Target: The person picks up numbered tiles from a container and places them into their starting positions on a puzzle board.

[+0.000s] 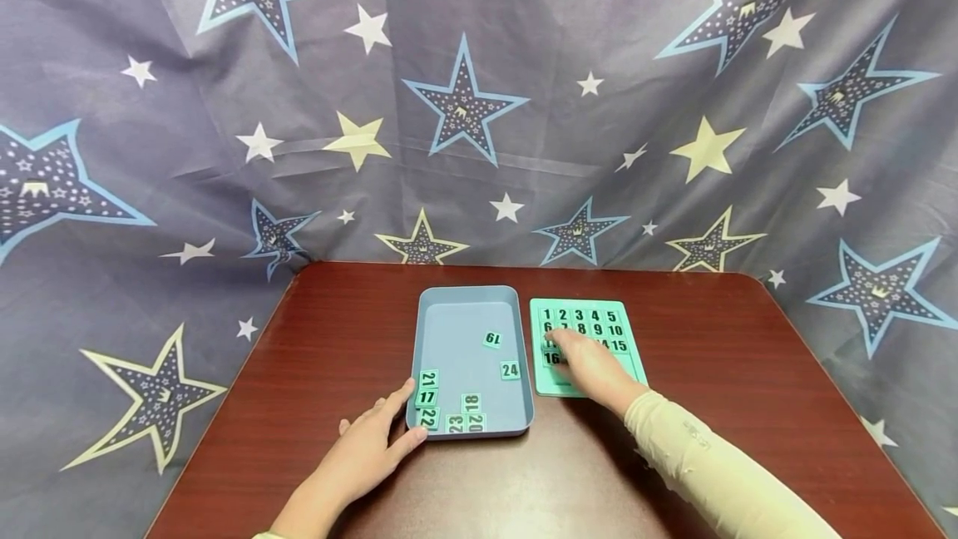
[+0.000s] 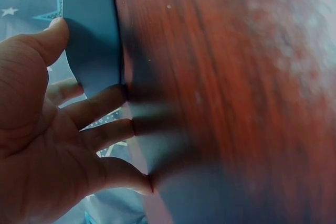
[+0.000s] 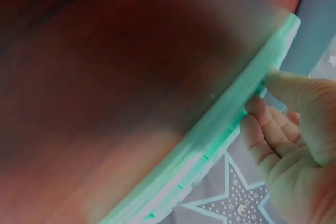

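Rested the left hand (image 1: 367, 446) against the near left corner of a shallow blue-grey tray (image 1: 464, 331), with fingers spread, fairly straight and curled round nothing. Set the thumb at that corner and the forefinger at the left wall. Stretched the right hand (image 1: 594, 368), below a pale yellow sleeve (image 1: 696, 447), over a green number board (image 1: 634, 368) just right of the tray, with fingertips lowered at the left side, close to tile 16 (image 1: 552, 358). Bent those fingers toward the thumb; could not tell from either view of any tile pinched between. Saw eight loose tiles inside the tray: tile 21 (image 1: 428, 378), tile 17 (image 1: 427, 397) and tile 22 (image 1: 429, 417) along the left wall; tile 23 (image 1: 456, 424), tile 18 (image 1: 471, 403) and tile 20 (image 1: 476, 422) grouped toward the near wall; tile 24 (image 1: 510, 370) near the right wall; tile 19 (image 1: 492, 339) farther back, turned upside down. Found tray and board side by side on the glossy reddish-brown worktop (image 1: 359, 314), before a grey-violet cloth (image 1: 389, 181) printed with stars.
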`<action>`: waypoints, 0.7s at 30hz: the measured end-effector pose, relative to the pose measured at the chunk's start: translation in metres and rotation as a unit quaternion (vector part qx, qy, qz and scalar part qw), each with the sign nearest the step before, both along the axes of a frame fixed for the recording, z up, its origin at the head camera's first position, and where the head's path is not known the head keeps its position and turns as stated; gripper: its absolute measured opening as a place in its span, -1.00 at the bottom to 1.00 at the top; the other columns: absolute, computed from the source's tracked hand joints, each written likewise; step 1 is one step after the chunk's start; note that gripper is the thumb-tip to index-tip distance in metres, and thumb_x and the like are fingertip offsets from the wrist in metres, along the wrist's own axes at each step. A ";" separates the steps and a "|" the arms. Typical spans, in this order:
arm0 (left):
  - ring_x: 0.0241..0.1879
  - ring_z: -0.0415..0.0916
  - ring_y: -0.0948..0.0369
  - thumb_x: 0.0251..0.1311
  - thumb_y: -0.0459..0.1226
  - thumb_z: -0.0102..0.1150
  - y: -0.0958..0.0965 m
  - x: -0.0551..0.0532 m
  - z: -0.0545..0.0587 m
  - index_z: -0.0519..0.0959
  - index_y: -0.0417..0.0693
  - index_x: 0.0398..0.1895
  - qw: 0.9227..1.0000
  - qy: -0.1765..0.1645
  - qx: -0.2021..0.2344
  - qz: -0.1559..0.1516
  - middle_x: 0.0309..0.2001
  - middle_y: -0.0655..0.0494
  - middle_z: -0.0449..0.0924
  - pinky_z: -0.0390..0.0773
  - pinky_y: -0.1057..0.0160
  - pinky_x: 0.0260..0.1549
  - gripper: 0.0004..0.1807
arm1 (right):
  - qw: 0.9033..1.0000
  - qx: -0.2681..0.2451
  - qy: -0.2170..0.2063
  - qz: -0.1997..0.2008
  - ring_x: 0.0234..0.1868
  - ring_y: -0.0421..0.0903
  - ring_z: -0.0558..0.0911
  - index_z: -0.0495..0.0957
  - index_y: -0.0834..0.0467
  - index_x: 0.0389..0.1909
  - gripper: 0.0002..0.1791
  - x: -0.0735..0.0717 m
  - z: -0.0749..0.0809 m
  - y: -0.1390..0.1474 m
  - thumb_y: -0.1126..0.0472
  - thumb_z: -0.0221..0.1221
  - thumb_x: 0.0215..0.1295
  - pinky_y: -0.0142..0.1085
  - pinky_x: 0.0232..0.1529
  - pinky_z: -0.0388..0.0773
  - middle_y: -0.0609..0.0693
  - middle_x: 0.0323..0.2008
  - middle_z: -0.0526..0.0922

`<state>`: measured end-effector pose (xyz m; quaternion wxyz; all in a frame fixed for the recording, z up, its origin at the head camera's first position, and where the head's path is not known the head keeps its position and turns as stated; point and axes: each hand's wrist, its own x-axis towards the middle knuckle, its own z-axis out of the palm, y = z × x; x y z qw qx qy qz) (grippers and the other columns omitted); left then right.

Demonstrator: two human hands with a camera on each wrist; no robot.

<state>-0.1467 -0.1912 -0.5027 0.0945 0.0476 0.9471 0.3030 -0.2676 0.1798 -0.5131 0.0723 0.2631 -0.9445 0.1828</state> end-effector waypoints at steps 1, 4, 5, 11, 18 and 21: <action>0.59 0.30 -0.27 0.47 0.14 0.26 0.000 0.000 0.000 0.21 0.25 0.71 1.000 0.000 0.000 0.000 0.54 -0.12 0.46 0.07 -0.74 0.32 -0.16 | 1.000 -0.008 -0.004 -0.002 0.09 0.13 0.76 0.61 0.31 0.17 -0.54 0.000 0.003 0.001 0.36 0.46 0.26 0.03 0.17 0.69 0.18 0.09 0.76; 0.59 0.29 -0.26 0.47 0.15 0.25 0.000 0.001 -0.001 0.21 0.25 0.72 1.000 -0.001 -0.001 0.001 0.55 -0.10 0.46 0.06 -0.74 0.33 -0.17 | 0.999 -0.046 -0.005 -0.012 -0.03 0.11 0.81 0.63 0.31 0.13 -0.62 -0.004 0.019 0.004 0.36 0.43 0.33 0.02 0.07 0.73 0.19 0.01 0.79; 0.60 0.29 -0.26 0.47 0.15 0.25 0.000 0.001 0.000 0.21 0.25 0.72 1.000 -0.002 -0.001 0.001 0.55 -0.10 0.45 0.06 -0.74 0.33 -0.16 | 0.998 -0.062 -0.003 -0.015 -0.07 0.10 0.82 0.63 0.32 0.12 -0.65 -0.007 0.025 0.005 0.36 0.40 0.36 0.02 0.02 0.74 0.18 -0.03 0.81; 0.60 0.26 -0.28 0.48 0.16 0.24 -0.001 0.000 0.001 0.19 0.25 0.72 1.000 -0.011 0.001 0.001 0.55 -0.15 0.43 0.04 -0.74 0.33 -0.15 | 0.987 -0.157 0.007 -0.044 -0.16 0.08 0.82 0.67 0.30 0.09 -0.76 -0.024 0.070 0.015 0.35 0.28 0.49 0.02 -0.07 0.73 0.17 -0.13 0.85; 0.60 0.26 -0.27 0.48 0.16 0.23 -0.002 -0.002 -0.004 0.19 0.26 0.72 1.000 -0.005 -0.005 0.000 0.57 -0.12 0.42 0.03 -0.74 0.34 -0.16 | 0.984 -0.173 -0.015 -0.026 -0.15 0.04 0.82 0.70 0.25 0.06 -0.79 -0.022 0.090 -0.005 0.31 0.31 0.48 -0.06 -0.07 0.73 0.13 -0.13 0.85; 0.61 0.26 -0.26 0.48 0.16 0.23 -0.002 -0.002 -0.006 0.20 0.26 0.72 1.000 -0.004 -0.004 -0.001 0.58 -0.10 0.41 0.03 -0.73 0.35 -0.16 | 0.986 -0.161 -0.029 0.023 -0.13 0.01 0.84 0.70 0.25 0.05 -0.78 -0.015 0.090 -0.025 0.33 0.34 0.45 -0.09 -0.05 0.75 0.11 -0.13 0.86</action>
